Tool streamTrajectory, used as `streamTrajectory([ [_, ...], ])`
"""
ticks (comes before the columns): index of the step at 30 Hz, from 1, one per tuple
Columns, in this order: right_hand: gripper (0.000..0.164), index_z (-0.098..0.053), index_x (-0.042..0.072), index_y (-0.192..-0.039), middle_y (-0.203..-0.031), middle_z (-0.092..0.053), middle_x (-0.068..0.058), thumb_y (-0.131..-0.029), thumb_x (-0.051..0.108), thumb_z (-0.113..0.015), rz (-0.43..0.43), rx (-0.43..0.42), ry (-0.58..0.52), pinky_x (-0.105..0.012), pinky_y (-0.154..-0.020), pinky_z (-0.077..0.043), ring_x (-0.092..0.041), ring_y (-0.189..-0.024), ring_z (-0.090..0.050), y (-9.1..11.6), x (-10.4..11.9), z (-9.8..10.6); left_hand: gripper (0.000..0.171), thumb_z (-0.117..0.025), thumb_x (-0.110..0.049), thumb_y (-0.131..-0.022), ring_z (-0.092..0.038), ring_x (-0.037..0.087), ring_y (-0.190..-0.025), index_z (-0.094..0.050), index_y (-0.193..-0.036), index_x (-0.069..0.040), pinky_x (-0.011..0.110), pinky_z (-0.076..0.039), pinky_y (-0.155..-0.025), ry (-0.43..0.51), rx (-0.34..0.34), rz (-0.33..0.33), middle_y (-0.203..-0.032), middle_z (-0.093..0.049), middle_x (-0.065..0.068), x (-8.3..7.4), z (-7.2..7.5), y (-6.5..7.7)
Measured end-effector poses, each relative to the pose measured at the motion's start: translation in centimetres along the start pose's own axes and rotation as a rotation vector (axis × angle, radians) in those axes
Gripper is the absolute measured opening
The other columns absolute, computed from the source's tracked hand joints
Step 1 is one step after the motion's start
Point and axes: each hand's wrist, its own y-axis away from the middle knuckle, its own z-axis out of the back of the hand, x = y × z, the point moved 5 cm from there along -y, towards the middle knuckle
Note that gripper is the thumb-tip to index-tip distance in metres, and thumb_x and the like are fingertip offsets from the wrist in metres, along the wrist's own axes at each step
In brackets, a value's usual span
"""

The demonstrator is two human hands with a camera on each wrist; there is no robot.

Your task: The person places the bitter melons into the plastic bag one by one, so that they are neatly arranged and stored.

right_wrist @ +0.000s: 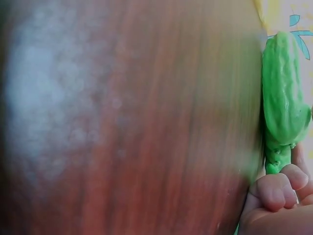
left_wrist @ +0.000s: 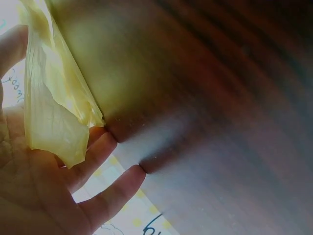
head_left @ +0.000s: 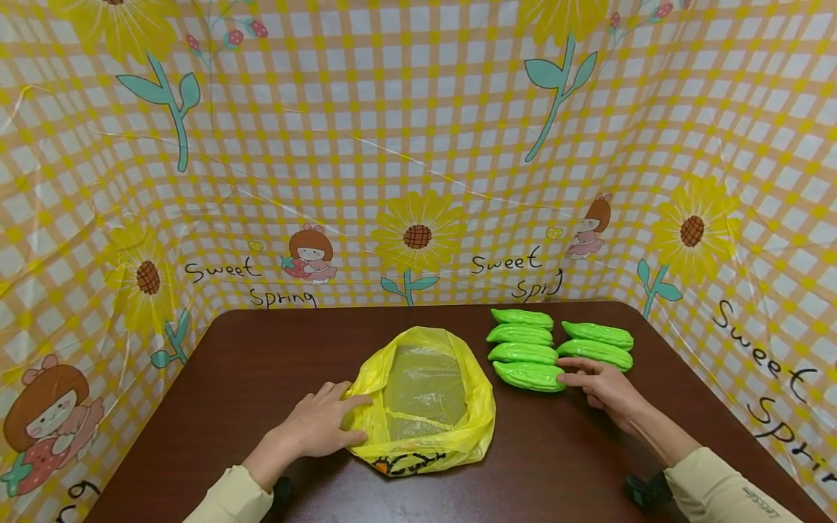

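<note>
A yellow plastic bag (head_left: pixel 487 407) stands with its mouth spread wide and its pale inside showing. At its left side, my left hand (head_left: pixel 314 423) rests with thumb and fingers spread on the rim. A fold of the bag (left_wrist: pixel 54 112) lies across the palm, and the lower fingertips (left_wrist: pixel 134 176) meet the table. My right hand (head_left: pixel 608 392) pinches the right end of the nearest green bitter melon (head_left: pixel 528 376). This bitter melon (right_wrist: pixel 283 93) lies on the table in the right wrist view, with the other fingers (right_wrist: pixel 276 191) curled below its end.
Three more bitter melons (head_left: pixel 521 333) lie stacked in a column behind the nearest one. Two others (head_left: pixel 596 354) lie to their right, just past my right hand. The brown table (head_left: pixel 261 349) is bounded by checked cloth walls (head_left: pixel 418 145).
</note>
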Motion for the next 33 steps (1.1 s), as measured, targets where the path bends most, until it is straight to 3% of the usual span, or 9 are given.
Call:
streamTrajectory([
  [7,0.068,-0.044,-0.001,-0.149,-0.103,-0.063,0.008,-0.096,0.031,-0.07,-0.005,0.014,0.018,-0.036,-0.054,-0.03,-0.015,-0.052,-0.017,-0.1,-0.2,0.1,0.06,-0.068,-0.054,-0.092,-0.036,0.038,-0.144,-0.055,-0.146,-0.03,0.07,-0.034,-0.105,-0.001,0.015,-0.002,-0.157,-0.038,0.016,0.0,-0.1,0.0],
  [10,0.068,-0.044,-0.001,-0.15,-0.084,-0.06,0.013,-0.096,0.03,-0.071,-0.01,0.012,0.018,-0.036,-0.054,-0.029,-0.014,-0.052,-0.016,0.0,-0.3,0.0,0.061,-0.068,-0.054,-0.092,-0.036,0.038,-0.144,-0.054,-0.146,-0.03,0.069,-0.035,-0.104,-0.008,0.025,-0.004,-0.157,-0.037,0.016,-0.1,0.0,-0.1],
  [13,0.069,-0.043,0.0,-0.15,-0.065,-0.044,0.013,-0.095,0.03,-0.072,-0.017,0.017,0.021,-0.036,-0.054,-0.029,-0.013,-0.051,-0.015,0.0,-0.4,-0.2,0.063,-0.069,-0.054,-0.091,-0.035,0.037,-0.144,-0.053,-0.147,-0.031,0.069,-0.035,-0.105,-0.013,0.046,0.01,-0.158,-0.037,0.015,0.0,0.1,-0.1],
  [19,0.071,-0.044,0.001,-0.15,-0.076,-0.039,0.014,-0.093,0.031,-0.073,-0.011,0.018,0.047,-0.033,-0.053,-0.031,-0.012,-0.052,-0.016,0.0,-0.6,-0.7,0.065,-0.071,-0.053,-0.09,-0.033,0.037,-0.147,-0.051,-0.148,-0.033,0.07,-0.032,-0.107,-0.004,0.095,0.045,-0.16,-0.034,0.014,0.2,0.2,0.3],
  [21,0.072,-0.044,0.001,-0.151,-0.071,-0.029,0.014,-0.093,0.031,-0.074,-0.026,0.015,0.048,-0.032,-0.053,-0.031,-0.012,-0.052,-0.016,0.1,-0.8,-0.7,0.065,-0.071,-0.053,-0.09,-0.032,0.037,-0.147,-0.05,-0.149,-0.033,0.07,-0.032,-0.107,-0.003,0.103,0.038,-0.16,-0.034,0.013,0.1,0.2,0.3],
  [28,0.072,-0.043,-0.001,-0.15,-0.07,-0.041,0.019,-0.092,0.028,-0.075,-0.023,0.024,0.056,-0.029,-0.054,-0.032,-0.01,-0.052,-0.016,0.1,-1.0,-0.3,0.065,-0.071,-0.052,-0.09,-0.033,0.037,-0.146,-0.051,-0.149,-0.031,0.07,-0.032,-0.107,-0.002,0.094,0.027,-0.16,-0.034,0.014,-0.2,0.3,0.2],
  [31,0.074,-0.041,-0.003,-0.151,-0.061,-0.02,0.012,-0.092,0.026,-0.075,-0.009,0.042,0.05,-0.029,-0.053,-0.03,-0.01,-0.052,-0.016,0.0,-0.9,-0.3,0.065,-0.071,-0.051,-0.09,-0.033,0.037,-0.146,-0.051,-0.148,-0.031,0.071,-0.031,-0.107,0.002,0.088,0.028,-0.16,-0.034,0.014,-0.2,0.3,0.2],
  [33,0.074,-0.039,-0.005,-0.151,-0.062,-0.021,0.011,-0.093,0.025,-0.074,-0.002,0.049,0.049,-0.03,-0.053,-0.03,-0.011,-0.053,-0.015,0.0,-0.9,-0.1,0.065,-0.071,-0.052,-0.09,-0.033,0.037,-0.146,-0.051,-0.149,-0.031,0.071,-0.031,-0.107,0.004,0.087,0.024,-0.16,-0.034,0.014,-0.3,0.3,0.1],
])
